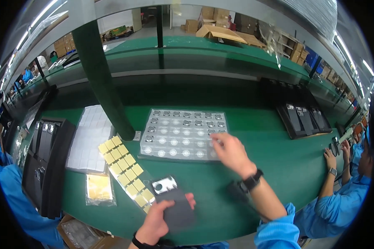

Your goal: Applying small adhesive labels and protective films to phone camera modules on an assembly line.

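In the lower middle, my left hand [156,220] grips a dark grey flat strap-like piece [178,207], thumb on top. At its upper end is a shiny silver plate [169,184] with a dark round hole. My right hand [232,154] reaches over the right side of a clear plastic tray [176,157] of round pockets. Its thumb and fingertips come together beside a small silver ring part [212,132]; whether they hold anything is hidden. Similar ring parts sit along the tray's far row and at both sides. A strip of yellow square pads [126,168] lies beside the left hand.
A black tray [50,166] of dark straps stands left, another black tray [303,124] back right. A white sheet [89,137] and bagged yellow pads [99,187] lie left. A green post [104,79] rises behind the strip. A co-worker's hands [336,153] are at the right.
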The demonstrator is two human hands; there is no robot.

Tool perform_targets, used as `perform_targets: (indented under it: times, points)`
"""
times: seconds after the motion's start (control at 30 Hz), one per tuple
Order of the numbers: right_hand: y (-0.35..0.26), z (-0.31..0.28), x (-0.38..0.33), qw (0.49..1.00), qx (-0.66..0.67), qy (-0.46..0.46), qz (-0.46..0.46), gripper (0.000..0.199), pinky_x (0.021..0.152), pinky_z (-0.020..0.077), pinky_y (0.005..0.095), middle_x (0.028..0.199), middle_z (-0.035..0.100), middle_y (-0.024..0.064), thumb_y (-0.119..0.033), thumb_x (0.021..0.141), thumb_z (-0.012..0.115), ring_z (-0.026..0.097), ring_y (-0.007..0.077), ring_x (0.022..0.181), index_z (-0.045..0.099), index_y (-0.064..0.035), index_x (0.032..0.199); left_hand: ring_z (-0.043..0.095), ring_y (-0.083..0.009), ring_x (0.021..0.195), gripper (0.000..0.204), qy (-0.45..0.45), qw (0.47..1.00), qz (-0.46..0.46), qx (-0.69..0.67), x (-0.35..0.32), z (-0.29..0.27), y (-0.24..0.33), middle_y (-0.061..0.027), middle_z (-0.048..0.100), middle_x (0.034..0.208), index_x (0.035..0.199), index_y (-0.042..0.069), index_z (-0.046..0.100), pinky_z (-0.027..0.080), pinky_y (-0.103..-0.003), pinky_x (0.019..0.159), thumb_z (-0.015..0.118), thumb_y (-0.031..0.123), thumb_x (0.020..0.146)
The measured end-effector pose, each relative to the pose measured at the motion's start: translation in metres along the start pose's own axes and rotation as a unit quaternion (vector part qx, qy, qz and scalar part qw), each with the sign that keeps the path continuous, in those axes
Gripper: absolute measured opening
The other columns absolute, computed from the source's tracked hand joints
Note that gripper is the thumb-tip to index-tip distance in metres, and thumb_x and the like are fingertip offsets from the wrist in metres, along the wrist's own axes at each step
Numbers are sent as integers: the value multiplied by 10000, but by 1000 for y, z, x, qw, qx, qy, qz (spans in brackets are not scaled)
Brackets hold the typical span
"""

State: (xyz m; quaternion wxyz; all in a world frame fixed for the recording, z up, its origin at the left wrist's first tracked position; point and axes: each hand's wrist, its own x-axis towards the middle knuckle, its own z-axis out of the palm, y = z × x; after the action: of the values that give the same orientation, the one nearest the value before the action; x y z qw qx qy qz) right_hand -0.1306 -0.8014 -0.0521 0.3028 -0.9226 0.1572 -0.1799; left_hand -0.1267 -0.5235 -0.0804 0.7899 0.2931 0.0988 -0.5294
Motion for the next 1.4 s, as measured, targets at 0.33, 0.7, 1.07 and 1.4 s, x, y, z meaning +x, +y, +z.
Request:
perform_targets:
  times: [0.33, 0.7, 1.07, 1.4]
  points:
    - [24, 17, 63, 980, -144, -137, 15, 263, 871, 493, 372, 1004, 649, 119, -183, 804, 625, 617, 292, 985, 666, -55, 1030, 571, -307, 1156, 479, -15, 997, 71, -16, -7, -14, -13, -186, 539, 1292, 1388, 8, 365, 511, -399, 937, 429, 16, 913]
    - [-19, 25, -14, 908, 387, -132, 91, 210, 599, 438, 217, 857, 651, 50, -99, 959, 516, 517, 64, 647, 542, -17, 1151, 530, -383, 1207, 544, -25, 998, 9, 55, -7, -24, -2, -234, 451, 1374, 1440, 82, 217, 505, -479, 953, 364, -2, 923]
    - [-53, 48, -85, 900, 354, -245, 65, 256, 703, 499, 233, 903, 666, 37, -52, 942, 566, 593, 79, 809, 594, -10, 1193, 597, -327, 1133, 553, -18, 984, 7, 180, -6, -9, 0, -213, 475, 1332, 1463, 77, 164, 555, -402, 883, 348, -5, 948]
    - [-70, 47, -99, 954, 238, -178, -44, 156, 513, 489, 282, 819, 631, 45, -90, 913, 589, 598, 147, 551, 644, -85, 1059, 650, -239, 1006, 451, 41, 960, 14, 276, -9, 7, -9, -181, 512, 1253, 1428, 51, 231, 578, -338, 794, 386, 132, 1012]
